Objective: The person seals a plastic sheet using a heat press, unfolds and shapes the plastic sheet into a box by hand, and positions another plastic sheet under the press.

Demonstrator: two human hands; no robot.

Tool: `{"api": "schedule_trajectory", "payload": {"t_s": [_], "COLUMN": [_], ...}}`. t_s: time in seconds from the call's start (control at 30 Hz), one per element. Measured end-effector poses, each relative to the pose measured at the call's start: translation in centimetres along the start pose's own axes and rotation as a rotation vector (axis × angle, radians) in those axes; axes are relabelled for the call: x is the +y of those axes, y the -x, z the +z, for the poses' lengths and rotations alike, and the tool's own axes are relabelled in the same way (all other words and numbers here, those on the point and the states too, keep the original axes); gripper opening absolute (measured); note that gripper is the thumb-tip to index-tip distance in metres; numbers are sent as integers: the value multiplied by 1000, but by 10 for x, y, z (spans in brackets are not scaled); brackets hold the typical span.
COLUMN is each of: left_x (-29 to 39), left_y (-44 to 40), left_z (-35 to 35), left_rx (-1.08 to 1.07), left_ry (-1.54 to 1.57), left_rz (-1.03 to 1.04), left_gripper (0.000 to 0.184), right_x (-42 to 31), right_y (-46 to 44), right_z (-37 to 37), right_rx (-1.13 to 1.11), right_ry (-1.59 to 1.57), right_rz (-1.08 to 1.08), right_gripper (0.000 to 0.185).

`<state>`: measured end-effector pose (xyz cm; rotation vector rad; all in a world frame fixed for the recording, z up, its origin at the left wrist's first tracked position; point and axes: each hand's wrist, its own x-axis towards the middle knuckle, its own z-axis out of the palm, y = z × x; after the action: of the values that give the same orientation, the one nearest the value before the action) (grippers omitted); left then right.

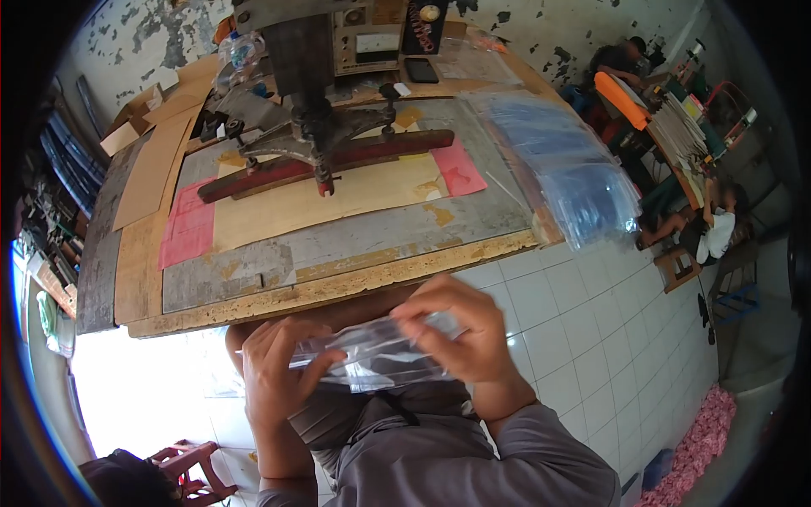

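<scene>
A clear plastic sheet or sleeve [380, 353] is stretched between my two hands above my lap. Its left end is gripped by my left hand [283, 363], the thumb lying over the plastic. My right hand [456, 329] pinches the upper right part between thumb and fingers. Just beyond my hands is the front edge of a worktable [355, 279]. On it, a press with a long red bar [346, 160] stands over a yellowish sheet [329, 203] with pink material [187, 224] at its ends.
Stacked clear bluish plastic sheets [566, 160] lie at the table's right side. A phone [421, 70] rests near the machine's meter box [367, 42]. Cardboard [156, 169] covers the left edge. Two people sit at the right, beyond the tiled floor [583, 338]. A red stool [194, 469] stands lower left.
</scene>
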<state>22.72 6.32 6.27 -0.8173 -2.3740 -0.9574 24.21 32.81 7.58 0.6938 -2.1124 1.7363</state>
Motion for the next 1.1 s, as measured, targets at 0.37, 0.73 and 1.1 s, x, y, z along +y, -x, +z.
{"api": "schedule_trajectory", "payload": {"t_s": [0.37, 0.73, 1.1], "left_x": [-95, -164, -146], "left_y": [-8, -29, -27], "left_z": [-42, 29, 31], "left_rx": [-124, 212, 278], "left_ry": [531, 865, 738], "left_rz": [-435, -607, -699], "left_gripper": [17, 24, 24], "right_x": [80, 159, 158], "right_y": [-27, -50, -51], "right_z": [-43, -28, -26], "right_rx": [478, 454, 534], "right_ry": [-366, -271, -209], "right_rz": [273, 344, 392], "right_gripper": [21, 24, 24]}}
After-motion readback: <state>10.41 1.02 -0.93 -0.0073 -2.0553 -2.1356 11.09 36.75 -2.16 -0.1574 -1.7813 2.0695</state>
